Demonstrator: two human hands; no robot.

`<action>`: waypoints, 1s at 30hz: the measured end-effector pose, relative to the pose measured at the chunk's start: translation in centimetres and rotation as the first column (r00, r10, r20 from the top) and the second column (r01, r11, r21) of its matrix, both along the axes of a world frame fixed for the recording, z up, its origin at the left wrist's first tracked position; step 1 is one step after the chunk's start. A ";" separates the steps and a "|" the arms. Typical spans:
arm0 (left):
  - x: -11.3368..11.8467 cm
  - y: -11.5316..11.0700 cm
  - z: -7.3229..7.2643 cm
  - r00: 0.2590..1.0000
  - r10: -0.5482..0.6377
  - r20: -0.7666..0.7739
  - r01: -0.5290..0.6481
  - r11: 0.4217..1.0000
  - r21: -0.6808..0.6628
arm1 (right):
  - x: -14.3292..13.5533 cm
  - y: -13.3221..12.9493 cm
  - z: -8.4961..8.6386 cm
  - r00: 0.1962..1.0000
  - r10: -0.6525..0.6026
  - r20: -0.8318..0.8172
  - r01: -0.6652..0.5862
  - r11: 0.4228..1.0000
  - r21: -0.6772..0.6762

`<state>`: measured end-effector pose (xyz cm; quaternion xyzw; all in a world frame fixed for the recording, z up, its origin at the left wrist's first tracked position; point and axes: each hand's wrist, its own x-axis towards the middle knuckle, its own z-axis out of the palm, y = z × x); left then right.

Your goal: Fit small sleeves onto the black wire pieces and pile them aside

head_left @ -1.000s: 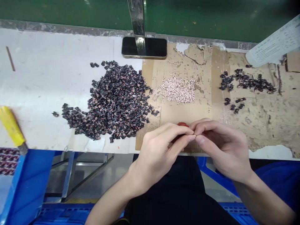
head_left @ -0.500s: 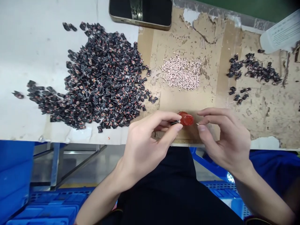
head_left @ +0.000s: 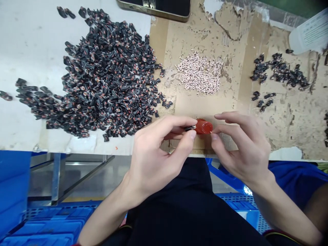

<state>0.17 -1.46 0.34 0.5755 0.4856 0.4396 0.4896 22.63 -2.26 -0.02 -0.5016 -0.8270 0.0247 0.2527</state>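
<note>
Between its thumb and index finger my left hand (head_left: 161, 153) pinches a small black piece (head_left: 190, 128). Just right of it is a small red cup (head_left: 207, 127) with a round rim. My right hand (head_left: 241, 147) holds a tiny pale piece (head_left: 211, 132) between thumb and a fingertip, at the cup's right edge; its index finger is raised. Beyond the hands lies a patch of tiny pale pink pieces (head_left: 201, 73) on the cardboard (head_left: 200, 106). A large heap of black pieces (head_left: 107, 82) with reddish ends spreads on the left.
A phone (head_left: 166, 8) lies at the far edge. Smaller groups of black pieces (head_left: 290, 75) are on the right, near a translucent white container (head_left: 309, 36). Blue crates (head_left: 48, 225) stand below the table. Blue cloth and part of another person's arm show at lower right.
My right hand has moved left, bringing the tiny pale piece to the red cup's rim. My left hand keeps its pinch on the black piece. The view has shifted slightly.
</note>
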 end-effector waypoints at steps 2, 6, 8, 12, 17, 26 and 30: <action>0.2 0.0 0.1 0.999 -0.006 0.048 0.007 1.000 -0.012 | 0.0 -0.1 0.2 0.992 -0.033 -0.118 0.028 0.999 -0.045; 0.6 0.2 0.3 0.996 -0.019 0.090 0.023 0.999 -0.049 | 0.0 -0.1 0.3 0.927 -0.122 -0.355 0.047 0.976 -0.213; 0.7 0.4 0.3 0.996 -0.024 0.090 0.028 0.999 -0.042 | 0.0 -0.1 0.3 0.947 -0.116 -0.300 0.057 0.978 -0.199; 0.8 0.4 0.4 0.996 -0.032 0.081 0.035 0.999 -0.030 | -0.1 0.0 0.0 0.994 -0.038 -0.102 0.033 0.998 -0.044; 0.6 0.4 0.4 0.998 -0.025 0.056 0.027 0.998 -0.050 | -0.3 0.0 0.0 1.000 -0.022 -0.016 0.021 0.998 -0.051; 0.6 0.4 0.6 1.000 -0.007 0.022 0.008 0.998 -0.062 | -0.2 -0.2 0.2 0.999 -0.035 -0.022 0.032 0.993 -0.112; 0.8 0.5 0.8 0.997 -0.019 0.077 0.026 0.995 -0.093 | -0.3 -0.3 0.8 0.942 -0.133 -0.309 0.078 0.979 -0.186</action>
